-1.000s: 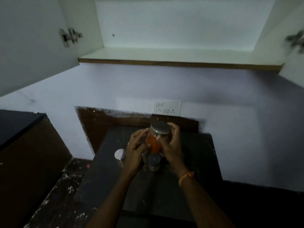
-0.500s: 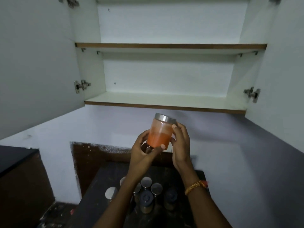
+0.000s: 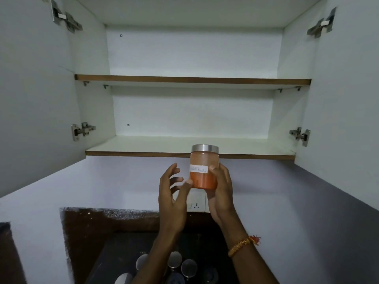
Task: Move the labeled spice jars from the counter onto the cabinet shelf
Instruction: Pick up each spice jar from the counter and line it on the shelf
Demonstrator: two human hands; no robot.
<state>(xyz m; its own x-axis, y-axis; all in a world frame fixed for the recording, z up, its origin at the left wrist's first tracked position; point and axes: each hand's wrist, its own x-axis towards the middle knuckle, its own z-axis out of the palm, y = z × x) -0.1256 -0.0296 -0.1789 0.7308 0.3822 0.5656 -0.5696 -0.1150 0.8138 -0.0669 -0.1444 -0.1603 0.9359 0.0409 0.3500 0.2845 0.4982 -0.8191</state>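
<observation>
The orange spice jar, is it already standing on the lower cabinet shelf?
No, the orange spice jar is in the air in front of the lower shelf, gripped by the right hand, with the left hand open beside it.

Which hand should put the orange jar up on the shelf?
Probably the right hand. Its fingers already wrap the orange jar, just below the lower shelf. The left hand is open, with only its thumb tip near the glass.

A dark counter [image 3: 114, 253] sits low against the wall, with a cluster of steel-lidded jars [image 3: 180, 265] standing on it. Overhead, two white cabinet shelves [image 3: 143, 145].
</observation>
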